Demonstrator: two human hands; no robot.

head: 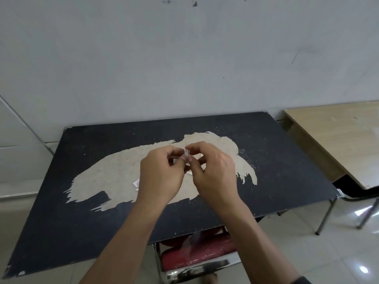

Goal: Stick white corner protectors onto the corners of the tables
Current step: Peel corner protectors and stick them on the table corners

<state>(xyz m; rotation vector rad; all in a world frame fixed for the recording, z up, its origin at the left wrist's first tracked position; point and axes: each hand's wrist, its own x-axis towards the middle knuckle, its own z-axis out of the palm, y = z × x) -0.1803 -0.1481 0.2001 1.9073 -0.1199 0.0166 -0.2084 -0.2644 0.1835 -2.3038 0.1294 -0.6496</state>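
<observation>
1. Above the middle of the black table (276, 160), both hands meet on one small pale corner protector (186, 153), held clear of the worn tabletop.
2. Grip: the left hand (162, 175) pinches the piece between thumb and curled fingers. The right hand (213, 171) pinches its upper edge with thumb and forefinger. Neither hand is free.
3. Step in hand, as judged: peeling the backing off the adhesive before fitting. The backing itself is too small to make out.
4. Small white scraps (136, 183) lie on the tabletop just beside the left hand, partly hidden by it. They look like discarded backing, but this cannot be confirmed.
5. Recommended practice: the left hand should hold the protector by its outer faces only, with fingertips kept off the sticky inner faces. The right hand should lift the backing from one edge and draw it off slowly, so the adhesive stays on the protector.
6. Next requirement: a bare corner. The near right corner (339, 192) shows something pale, possibly a protector already fitted; this cannot be told.
7. Risk: the tabletop is chipped and speckled, so the bond may be weak. The inspector advises seating the piece squarely on the corner and pressing each face firmly.
8. The wooden table (338, 140) stands just beside, to the right, its corners not assessed.
</observation>
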